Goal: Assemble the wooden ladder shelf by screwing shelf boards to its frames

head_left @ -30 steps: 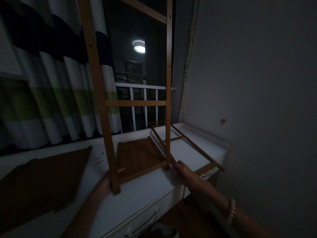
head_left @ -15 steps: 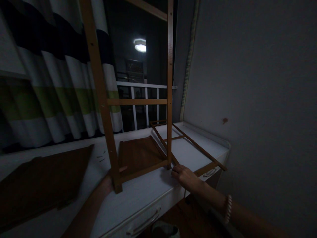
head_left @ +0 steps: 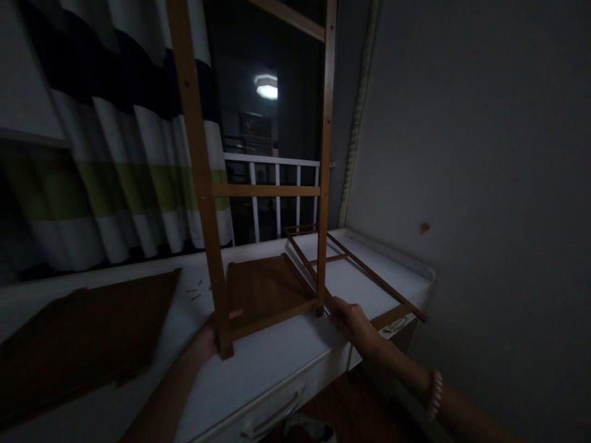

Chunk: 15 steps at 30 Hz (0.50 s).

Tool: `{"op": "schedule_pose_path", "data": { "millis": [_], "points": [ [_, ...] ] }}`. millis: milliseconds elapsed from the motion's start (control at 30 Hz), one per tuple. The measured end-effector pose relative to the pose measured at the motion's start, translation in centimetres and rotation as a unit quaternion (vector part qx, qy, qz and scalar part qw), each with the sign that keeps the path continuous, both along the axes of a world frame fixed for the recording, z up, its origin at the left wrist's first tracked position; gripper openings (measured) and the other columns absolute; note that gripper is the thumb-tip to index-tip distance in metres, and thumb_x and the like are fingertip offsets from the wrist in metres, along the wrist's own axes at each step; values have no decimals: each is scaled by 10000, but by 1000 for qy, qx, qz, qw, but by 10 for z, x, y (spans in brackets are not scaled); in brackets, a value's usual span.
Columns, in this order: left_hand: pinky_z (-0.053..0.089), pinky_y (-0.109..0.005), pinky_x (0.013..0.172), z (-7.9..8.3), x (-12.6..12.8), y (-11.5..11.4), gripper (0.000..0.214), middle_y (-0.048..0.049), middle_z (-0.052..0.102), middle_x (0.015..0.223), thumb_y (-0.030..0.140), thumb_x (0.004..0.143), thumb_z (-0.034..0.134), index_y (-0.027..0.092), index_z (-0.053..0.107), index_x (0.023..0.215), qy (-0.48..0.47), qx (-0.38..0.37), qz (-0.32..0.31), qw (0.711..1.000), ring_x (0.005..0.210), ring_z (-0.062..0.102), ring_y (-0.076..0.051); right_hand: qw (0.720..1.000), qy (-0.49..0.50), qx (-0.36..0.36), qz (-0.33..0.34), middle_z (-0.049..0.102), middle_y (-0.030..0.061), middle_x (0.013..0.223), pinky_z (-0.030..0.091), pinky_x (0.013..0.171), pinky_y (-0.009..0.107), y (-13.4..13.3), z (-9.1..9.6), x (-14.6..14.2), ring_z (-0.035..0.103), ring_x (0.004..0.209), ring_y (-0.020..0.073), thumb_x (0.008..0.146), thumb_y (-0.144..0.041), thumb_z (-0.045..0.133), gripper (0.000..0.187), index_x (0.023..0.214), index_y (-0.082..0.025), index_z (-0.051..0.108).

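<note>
A tall wooden ladder-like frame stands upright on a white desk. My left hand grips the base of its left post, thumb showing past the wood. My right hand is closed by the foot of the right post, pinching something small and dark that I cannot make out. A brown shelf board lies flat behind the frame's bottom rail. A second wooden frame lies flat on the desk to the right, just past my right hand.
A large brown board lies at the desk's left. A few small screws lie near the left post. Striped curtain, a dark window with a white railing behind. Grey wall at right. Desk drawers with handles below the front edge.
The view has shifted slightly, so the frame sits a little more to the right. My right hand has edged a little to the right at the right post's foot. My left hand keeps its grip.
</note>
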<state>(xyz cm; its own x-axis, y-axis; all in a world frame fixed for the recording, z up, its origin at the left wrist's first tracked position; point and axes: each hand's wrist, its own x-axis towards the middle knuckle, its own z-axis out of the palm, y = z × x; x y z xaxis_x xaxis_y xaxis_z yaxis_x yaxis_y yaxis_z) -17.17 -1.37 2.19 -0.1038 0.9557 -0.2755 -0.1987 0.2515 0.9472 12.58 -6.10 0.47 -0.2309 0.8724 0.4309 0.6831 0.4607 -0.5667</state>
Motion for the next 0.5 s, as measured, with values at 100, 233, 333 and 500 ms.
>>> {"op": "schedule_pose_path", "data": {
  "millis": [100,233,333,500],
  "points": [
    [519,-283,669,-1,-1,1,81,-79,664,642,175,560,653,128,655,625,-19,-20,-15,1000,681,643,-215,996,-61,53,-34,590,12,693,385,541,202,1,-7,3,541,607,111,813,-141,430,116,821,-169,542],
    [512,-273,670,-6,-5,6,63,-77,676,678,177,566,644,135,661,609,-24,-19,-12,999,690,637,-210,961,-195,195,-36,594,63,787,421,603,239,4,-19,9,556,706,149,854,-183,409,171,931,-174,562],
    [507,-276,680,-12,-9,11,73,-92,679,723,196,561,649,134,662,596,-18,-20,-13,1000,720,636,-216,938,-233,258,-22,580,62,772,427,598,243,4,-19,12,544,700,150,872,-191,381,182,922,-166,555],
    [498,-286,703,-12,-9,11,89,-96,671,701,207,565,641,130,670,597,-14,-14,-18,1000,732,633,-222,913,-263,311,-28,564,48,713,407,575,243,2,-18,12,523,658,148,881,-185,365,191,832,-153,547]
  ]
}}
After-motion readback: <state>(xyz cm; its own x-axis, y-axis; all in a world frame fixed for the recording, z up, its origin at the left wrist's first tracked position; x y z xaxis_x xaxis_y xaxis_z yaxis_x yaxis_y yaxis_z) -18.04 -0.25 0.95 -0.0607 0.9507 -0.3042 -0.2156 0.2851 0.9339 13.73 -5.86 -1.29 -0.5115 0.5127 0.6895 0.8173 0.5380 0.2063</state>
